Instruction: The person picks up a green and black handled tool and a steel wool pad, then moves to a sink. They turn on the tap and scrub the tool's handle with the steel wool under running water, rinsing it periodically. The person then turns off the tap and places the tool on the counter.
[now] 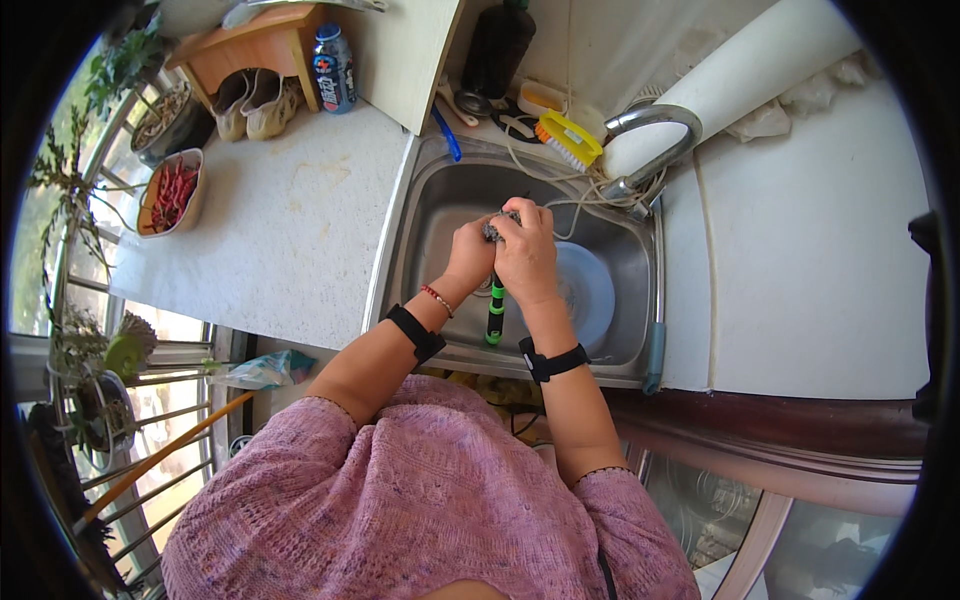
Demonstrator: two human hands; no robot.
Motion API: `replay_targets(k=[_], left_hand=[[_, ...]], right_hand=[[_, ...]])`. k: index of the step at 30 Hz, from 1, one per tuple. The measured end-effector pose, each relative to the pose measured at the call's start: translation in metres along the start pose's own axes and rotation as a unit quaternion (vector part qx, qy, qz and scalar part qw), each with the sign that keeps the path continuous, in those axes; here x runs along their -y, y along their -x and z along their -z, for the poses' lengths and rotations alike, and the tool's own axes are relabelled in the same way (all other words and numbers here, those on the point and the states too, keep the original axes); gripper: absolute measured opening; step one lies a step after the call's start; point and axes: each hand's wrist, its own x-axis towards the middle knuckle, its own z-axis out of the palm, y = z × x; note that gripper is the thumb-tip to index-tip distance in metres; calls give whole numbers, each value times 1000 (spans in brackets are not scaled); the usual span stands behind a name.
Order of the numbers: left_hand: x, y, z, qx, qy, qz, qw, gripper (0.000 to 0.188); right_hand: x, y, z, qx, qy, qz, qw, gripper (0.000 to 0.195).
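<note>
Both hands meet above a stainless steel sink (439,195). My right hand (529,259) grips a grey steel-wool scourer (501,223), which is pressed around a slim tool between the hands. My left hand (472,253) is closed on that tool, right beside the scourer. Below the hands shows the tool's black handle with bright green rings (496,311), pointing toward me. A dark tip pokes out just beyond the fingers; the rest of the tool is hidden. A pale blue plastic basin (592,289) lies in the sink, to the right of my right hand.
A curved chrome faucet (682,131) rises behind the sink. A yellow scrub brush (574,139) and a blue-handled item (446,135) rest along the back rim. On the left counter are a bowl of red chillies (172,195), a blue bottle (334,71) and shoes (259,105) under a wooden stool (247,41).
</note>
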Motion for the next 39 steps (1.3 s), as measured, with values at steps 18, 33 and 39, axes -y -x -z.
replay_targets(k=[18,33,39], left_hand=[[-12,-5,0,25,-63,31,997,20],[2,-5,3,45,-11,55,997,23],[4,-6,3,34,9,77,996,21]], right_hand=[[-10,-5,0,-27,62,-62,996,16],[-6,-7,0,-16,52,-27,998,15],[-16,-6,-9,-15,42,-15,999,22]])
